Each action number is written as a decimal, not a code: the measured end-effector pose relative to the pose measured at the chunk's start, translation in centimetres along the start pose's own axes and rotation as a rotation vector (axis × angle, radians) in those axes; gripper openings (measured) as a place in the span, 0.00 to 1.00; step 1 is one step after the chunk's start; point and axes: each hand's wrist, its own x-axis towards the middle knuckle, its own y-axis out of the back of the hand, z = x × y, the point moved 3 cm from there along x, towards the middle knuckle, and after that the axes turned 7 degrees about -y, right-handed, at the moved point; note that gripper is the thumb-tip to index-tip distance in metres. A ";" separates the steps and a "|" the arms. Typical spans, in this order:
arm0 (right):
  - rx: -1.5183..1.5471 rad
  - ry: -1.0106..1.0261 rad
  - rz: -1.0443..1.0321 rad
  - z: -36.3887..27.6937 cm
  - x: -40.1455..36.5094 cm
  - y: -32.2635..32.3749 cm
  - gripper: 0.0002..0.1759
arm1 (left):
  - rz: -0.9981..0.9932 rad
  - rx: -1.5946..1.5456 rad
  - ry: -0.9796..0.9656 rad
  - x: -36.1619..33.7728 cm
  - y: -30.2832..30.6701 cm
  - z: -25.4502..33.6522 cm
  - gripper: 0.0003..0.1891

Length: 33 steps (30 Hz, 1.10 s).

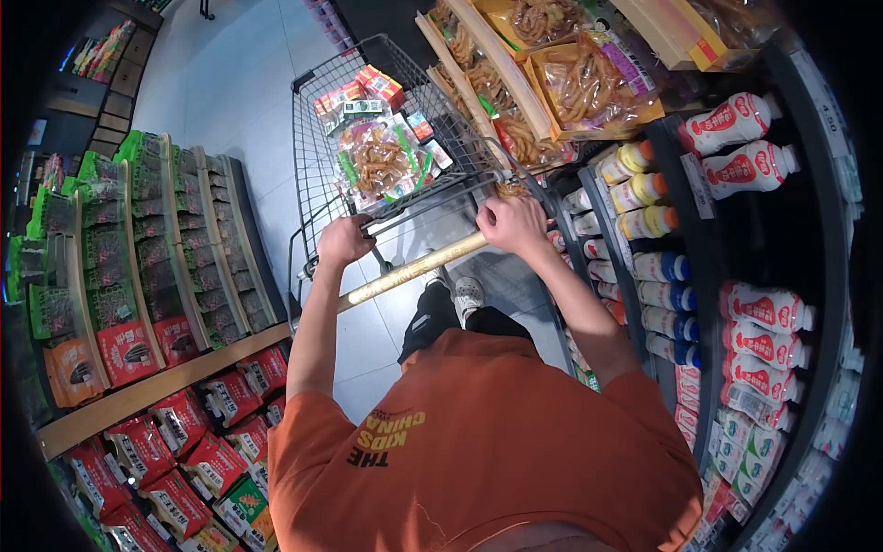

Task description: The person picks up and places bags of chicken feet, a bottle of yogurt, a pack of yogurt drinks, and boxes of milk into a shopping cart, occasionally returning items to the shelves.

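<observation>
A wire shopping cart (pixel 308 110) stands in front of me, with a yellowish handle bar (pixel 414 270) across its near end. My left hand (pixel 343 241) is closed around the cart's frame at the near left, forward of the bar. At the bar's right end my right hand (pixel 512 224) is closed in a fist on the cart; its exact hold is partly hidden. Inside the basket lies a clear bag of brown twisted snacks (pixel 377 158). Red boxes (pixel 379 85) and several small cartons (pixel 418 126) are beside and beyond it.
On the left, a shelf holds green snack packs (pixel 101 225) above red packets (pixel 179 501). Bagged snacks in yellow trays (pixel 589 83) stand at the upper right. White-and-red bottles (pixel 763 306) and blue-capped bottles (pixel 664 296) line the right shelf. Tiled floor (pixel 230 55) runs ahead.
</observation>
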 end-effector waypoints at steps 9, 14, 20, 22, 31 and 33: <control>-0.036 -0.036 -0.131 0.6 0.5 -0.4 0.17 | -0.026 0.025 -0.015 0.8 -0.5 -0.1 0.25; -0.069 -0.092 -0.200 0.1 1.0 -0.4 0.16 | -0.042 0.003 -0.059 1.7 -1.1 -1.5 0.25; -0.110 -0.113 -0.308 -0.2 2.0 -0.3 0.15 | -0.210 -0.132 -0.125 3.3 -2.1 -3.5 0.38; -0.107 -0.167 -0.339 -0.3 2.5 -0.4 0.15 | -0.373 -0.351 -0.370 4.2 -0.5 -4.9 0.51; -0.167 -0.313 -0.387 -0.7 3.5 -1.1 0.11 | -0.306 -0.816 0.363 24.4 -7.8 -18.6 0.34; -0.204 -0.315 -0.394 -0.8 3.7 -1.1 0.11 | -0.089 -0.988 0.319 24.6 -10.6 -20.0 0.29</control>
